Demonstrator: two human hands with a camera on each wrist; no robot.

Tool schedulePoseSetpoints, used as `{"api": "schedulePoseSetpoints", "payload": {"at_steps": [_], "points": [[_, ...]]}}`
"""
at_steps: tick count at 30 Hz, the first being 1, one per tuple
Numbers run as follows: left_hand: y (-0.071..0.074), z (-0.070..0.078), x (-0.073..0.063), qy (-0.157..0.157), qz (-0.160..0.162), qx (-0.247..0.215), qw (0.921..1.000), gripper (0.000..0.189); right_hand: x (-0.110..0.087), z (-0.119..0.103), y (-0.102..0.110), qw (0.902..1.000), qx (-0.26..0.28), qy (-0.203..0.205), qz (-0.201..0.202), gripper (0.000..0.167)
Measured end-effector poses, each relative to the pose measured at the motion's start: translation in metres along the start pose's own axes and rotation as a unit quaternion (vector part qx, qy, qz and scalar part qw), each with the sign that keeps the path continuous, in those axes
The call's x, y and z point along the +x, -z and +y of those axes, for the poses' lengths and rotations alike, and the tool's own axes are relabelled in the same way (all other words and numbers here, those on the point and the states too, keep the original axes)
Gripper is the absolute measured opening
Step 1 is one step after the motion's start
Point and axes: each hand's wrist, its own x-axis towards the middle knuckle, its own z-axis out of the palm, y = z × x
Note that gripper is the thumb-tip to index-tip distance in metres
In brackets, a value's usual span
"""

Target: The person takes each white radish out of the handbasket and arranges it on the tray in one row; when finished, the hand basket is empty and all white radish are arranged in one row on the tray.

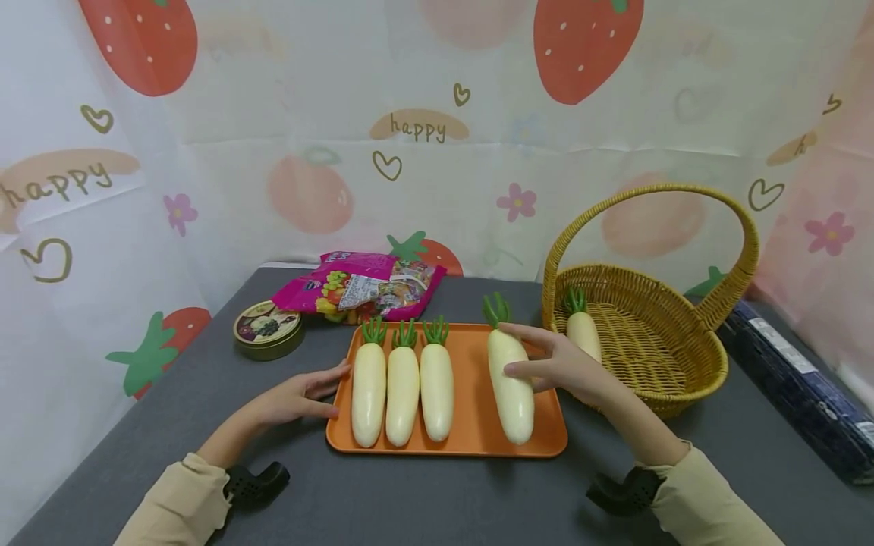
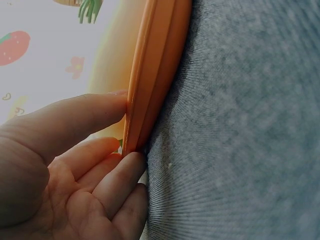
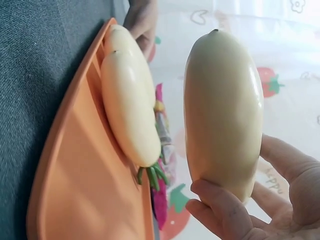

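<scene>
My right hand (image 1: 563, 368) grips a white radish (image 1: 510, 387) with green leaf stubs, raised over the right half of the orange tray (image 1: 471, 394). In the right wrist view this radish (image 3: 222, 115) stands away from the tray, with thumb and fingers around its leafy end. On the tray's left half lie three more radishes (image 1: 403, 394), side by side with leaves pointing away. At the tray's left edge my left hand (image 1: 297, 398) holds the rim. The left wrist view shows its thumb on the tray rim (image 2: 150, 75) and curled fingers at the edge.
A yellow wicker basket (image 1: 635, 341) with a tall handle stands at the right, one radish (image 1: 583, 334) inside. Behind the tray lie a pink snack bag (image 1: 369, 284) and a round tin (image 1: 268, 330). A dark long package (image 1: 799, 387) lies right of the basket.
</scene>
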Motion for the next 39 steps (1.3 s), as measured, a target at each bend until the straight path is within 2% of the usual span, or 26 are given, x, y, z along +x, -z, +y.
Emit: {"api": "schedulePoseSetpoints", "payload": {"at_steps": [5, 16, 22, 39], "points": [[0.000, 0.001, 0.000, -0.002, 0.000, 0.004, 1.0000, 0.071, 0.010, 0.006, -0.006, 1.0000, -0.007, -0.002, 0.007, 0.068], [-0.001, 0.003, -0.001, 0.016, 0.011, -0.001, 0.9998, 0.072, 0.030, 0.019, -0.019, 0.9999, -0.011, -0.005, 0.002, 0.068], [-0.002, 0.005, -0.002, 0.010, 0.010, 0.003, 0.9999, 0.071, 0.039, 0.029, -0.023, 0.9995, -0.025, -0.015, 0.012, 0.071], [-0.001, 0.004, -0.001, 0.001, 0.005, 0.002, 1.0000, 0.070, 0.049, 0.035, -0.034, 0.9971, -0.073, -0.007, 0.020, 0.068]]}}
